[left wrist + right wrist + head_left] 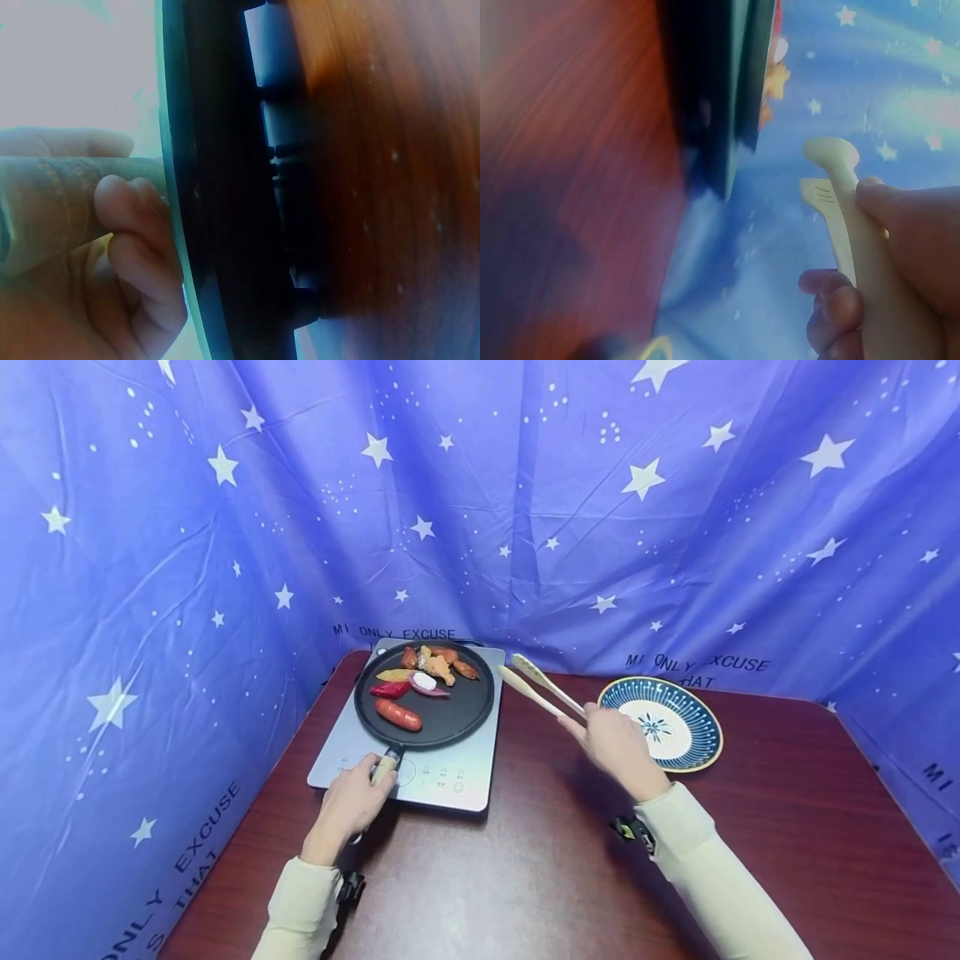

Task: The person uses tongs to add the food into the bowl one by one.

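My left hand [355, 793] grips the wood-coloured handle [386, 768] of a black frying pan [457, 718]; in the left wrist view, fingers [142, 247] curl round that handle. On the pan lie a sausage [398, 715], a red piece [390, 689], a yellow piece [394, 675], a purple-and-white onion-like piece [424, 683], and several brown fried pieces [438, 667] toward the back. My right hand [618, 747] holds pale tongs [536, 689], their two tips apart and pointing toward the pan's right side. Nothing shows between the tips.
Under the pan is a silver induction cooktop [330, 764] with touch controls. A blue-and-white patterned plate [708, 739] stands on the dark red wooden table [795, 793], partly behind my right hand. Blue star-printed curtain [480, 527] hangs close round the table's back and sides.
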{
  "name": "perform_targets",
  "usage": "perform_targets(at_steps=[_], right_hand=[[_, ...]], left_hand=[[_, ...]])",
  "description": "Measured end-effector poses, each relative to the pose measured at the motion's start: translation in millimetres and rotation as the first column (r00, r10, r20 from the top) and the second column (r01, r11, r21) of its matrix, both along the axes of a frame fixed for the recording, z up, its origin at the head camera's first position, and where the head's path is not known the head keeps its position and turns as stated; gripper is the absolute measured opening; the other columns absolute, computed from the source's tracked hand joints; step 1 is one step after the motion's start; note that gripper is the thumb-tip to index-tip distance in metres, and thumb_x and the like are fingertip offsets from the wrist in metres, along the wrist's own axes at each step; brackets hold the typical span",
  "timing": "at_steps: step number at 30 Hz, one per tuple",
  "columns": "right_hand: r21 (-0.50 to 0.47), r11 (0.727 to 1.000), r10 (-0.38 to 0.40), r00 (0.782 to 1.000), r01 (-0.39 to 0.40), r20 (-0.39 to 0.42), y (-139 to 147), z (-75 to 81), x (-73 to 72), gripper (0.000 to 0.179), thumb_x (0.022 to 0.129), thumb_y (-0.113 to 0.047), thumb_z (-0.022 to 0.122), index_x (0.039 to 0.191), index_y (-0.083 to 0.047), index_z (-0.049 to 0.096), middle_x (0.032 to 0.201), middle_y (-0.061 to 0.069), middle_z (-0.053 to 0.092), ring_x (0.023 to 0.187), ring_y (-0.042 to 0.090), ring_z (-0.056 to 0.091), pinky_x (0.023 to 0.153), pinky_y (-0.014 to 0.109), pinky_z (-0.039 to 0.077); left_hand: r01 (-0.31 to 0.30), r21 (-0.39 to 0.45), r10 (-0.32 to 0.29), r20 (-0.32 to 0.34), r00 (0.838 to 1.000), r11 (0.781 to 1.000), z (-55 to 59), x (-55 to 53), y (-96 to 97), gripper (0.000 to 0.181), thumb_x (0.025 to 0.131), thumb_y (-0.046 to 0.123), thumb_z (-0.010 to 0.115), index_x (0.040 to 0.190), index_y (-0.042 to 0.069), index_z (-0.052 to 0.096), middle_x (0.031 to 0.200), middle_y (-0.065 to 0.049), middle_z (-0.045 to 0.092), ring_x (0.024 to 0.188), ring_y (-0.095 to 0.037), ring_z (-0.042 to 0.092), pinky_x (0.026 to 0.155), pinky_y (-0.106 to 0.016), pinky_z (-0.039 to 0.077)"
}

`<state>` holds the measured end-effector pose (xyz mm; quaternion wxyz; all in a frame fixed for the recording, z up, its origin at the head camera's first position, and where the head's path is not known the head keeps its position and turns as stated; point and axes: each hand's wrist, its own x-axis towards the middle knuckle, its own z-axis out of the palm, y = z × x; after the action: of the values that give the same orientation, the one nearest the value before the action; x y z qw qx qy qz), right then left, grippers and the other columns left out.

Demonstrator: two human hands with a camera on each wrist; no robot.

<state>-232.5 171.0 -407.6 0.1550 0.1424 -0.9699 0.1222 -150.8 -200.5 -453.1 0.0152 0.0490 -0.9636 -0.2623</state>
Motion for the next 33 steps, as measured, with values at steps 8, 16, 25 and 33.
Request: perform_targets(at_steps=[8,16,25,33], right_hand=[[-0.032,0.995,-0.095,0.989,0.099,0.110,51,-10.4,14.3,0.051,0.091,-0.054,0.052,0.076,-0.005,0.051,0.063,0.012,0.053,0.057,0.038,0.056,0.049,0.052,0.040],[0.014,0.991,-0.132,0.983,0.132,0.130,91,-25.1,32.4,0.051,0.088,-0.053,0.056,0.076,-0.004,0.051,0.063,0.014,0.053,0.057,0.038,0.056,0.048,0.052,0.040],[0.021,0.981,-0.193,0.962,0.193,0.195,120,-34.5,47.0,0.054,0.094,-0.054,0.046,0.074,-0.003,0.048,0.069,0.026,0.056,0.059,0.046,0.056,0.047,0.053,0.039],[0.025,0.980,-0.200,0.960,0.199,0.194,139,-46.2,54.6,0.052,0.094,-0.050,0.048,0.076,-0.001,0.050,0.068,0.027,0.056,0.058,0.046,0.055,0.044,0.052,0.038]], left_hand=[[0.003,0.006,-0.003,-0.003,1.000,1.000,2.0,-0.1,0.6,0.040,0.089,0.039,0.055,0.117,0.010,0.056,0.069,-0.006,0.053,0.063,-0.025,0.051,0.056,-0.038,0.037],[0.002,0.008,-0.002,0.006,1.000,1.000,0.9,0.2,1.5,0.040,0.089,0.039,0.054,0.117,0.011,0.056,0.070,-0.006,0.054,0.064,-0.024,0.051,0.056,-0.038,0.037],[0.009,0.016,-0.009,0.006,1.000,1.000,1.6,0.1,1.6,0.040,0.089,0.039,0.054,0.117,0.010,0.056,0.069,-0.005,0.054,0.062,-0.023,0.051,0.055,-0.037,0.037],[0.009,0.010,-0.009,0.014,1.000,1.000,-0.3,-0.4,-0.4,0.040,0.090,0.039,0.054,0.118,0.010,0.056,0.069,-0.006,0.054,0.063,-0.025,0.052,0.055,-0.038,0.037]])
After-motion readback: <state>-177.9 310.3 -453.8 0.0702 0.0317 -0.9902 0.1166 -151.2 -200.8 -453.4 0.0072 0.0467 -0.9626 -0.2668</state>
